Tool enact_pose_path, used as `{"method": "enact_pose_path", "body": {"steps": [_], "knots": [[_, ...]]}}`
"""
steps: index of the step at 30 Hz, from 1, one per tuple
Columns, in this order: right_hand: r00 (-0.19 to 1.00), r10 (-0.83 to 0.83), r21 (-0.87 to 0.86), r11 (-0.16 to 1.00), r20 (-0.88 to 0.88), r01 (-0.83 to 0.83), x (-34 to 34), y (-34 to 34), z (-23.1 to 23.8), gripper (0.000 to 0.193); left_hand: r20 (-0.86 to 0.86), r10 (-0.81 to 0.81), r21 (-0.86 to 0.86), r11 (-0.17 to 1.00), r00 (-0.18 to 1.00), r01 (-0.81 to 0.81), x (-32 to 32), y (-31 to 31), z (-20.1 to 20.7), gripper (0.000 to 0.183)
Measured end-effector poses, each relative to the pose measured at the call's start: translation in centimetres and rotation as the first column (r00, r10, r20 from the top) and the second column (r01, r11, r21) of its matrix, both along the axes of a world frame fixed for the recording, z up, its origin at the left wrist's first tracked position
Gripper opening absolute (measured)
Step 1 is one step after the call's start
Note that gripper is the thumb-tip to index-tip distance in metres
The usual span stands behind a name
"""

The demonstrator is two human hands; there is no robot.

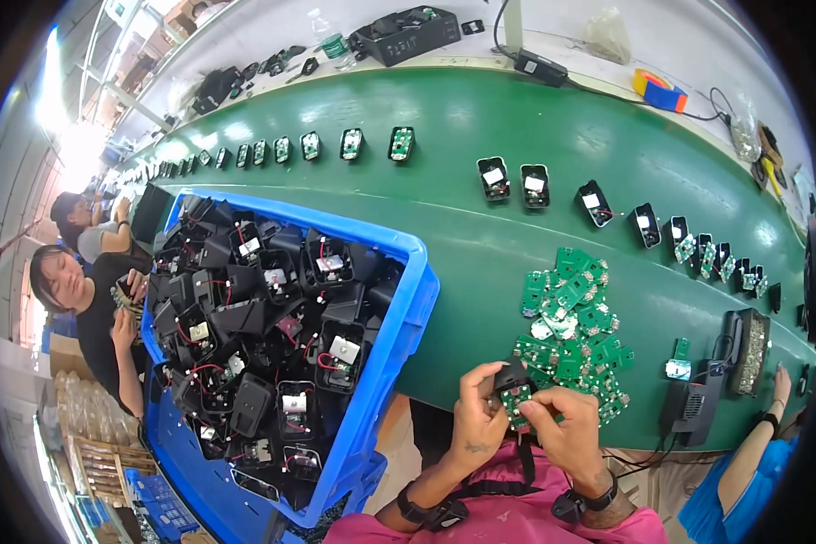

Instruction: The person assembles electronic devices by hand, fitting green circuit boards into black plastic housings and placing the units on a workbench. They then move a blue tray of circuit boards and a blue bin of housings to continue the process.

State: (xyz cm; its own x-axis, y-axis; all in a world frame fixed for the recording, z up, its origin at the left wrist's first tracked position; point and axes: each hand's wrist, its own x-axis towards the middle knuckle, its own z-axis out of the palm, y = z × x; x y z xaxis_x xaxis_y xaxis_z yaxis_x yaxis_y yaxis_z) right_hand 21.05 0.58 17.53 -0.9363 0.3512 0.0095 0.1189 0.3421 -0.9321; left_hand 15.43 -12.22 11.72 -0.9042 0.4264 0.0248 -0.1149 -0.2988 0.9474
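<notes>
Near the table's front edge, my left hand (477,419) is closed around a small black plastic housing (511,372). A green circuit board (517,396) sits at the housing's opening; whether it is fully seated I cannot tell. My right hand (567,420) is closed at the board's right side, its thumb on the board. Just beyond my hands lies a loose pile of green circuit boards (571,295). To my left stands a blue crate (415,290) heaped with black housings (249,408), many showing red wires and pale blocks inside.
Housings with boards (352,143) line the green table (444,118) toward the far left. Other open housings (535,186) curve away to the right. A black power unit (689,408) stands right, near a co-worker's arm (771,422). Another person (100,308) works beyond the crate.
</notes>
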Motion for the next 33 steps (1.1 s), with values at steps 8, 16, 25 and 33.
{"method": "enact_pose_path", "body": {"steps": [8,16,25,33], "knots": [[0.996,0.090,-0.051,0.995,-0.018,-0.091,0.3,-0.6,-0.3,0.005,-0.087,-0.015,-0.142,0.990,0.996,0.003,0.3,-1.6,-0.8,0.053],[0.991,-0.081,-0.162,0.982,0.104,0.098,1.2,-0.8,-1.3,0.010,-0.183,-0.017,-0.232,0.972,0.983,-0.026,1.0,-1.0,-0.2,0.052],[0.993,-0.094,-0.015,0.995,0.075,0.096,0.1,-1.0,-1.9,0.017,-0.173,0.031,-0.273,0.959,0.984,-0.078,0.3,-1.7,0.9,0.054],[0.981,-0.165,-0.024,0.985,0.107,0.168,1.0,0.2,-2.5,0.017,-0.077,-0.131,-0.199,0.973,0.988,0.113,0.3,-1.6,1.0,0.054]]}}
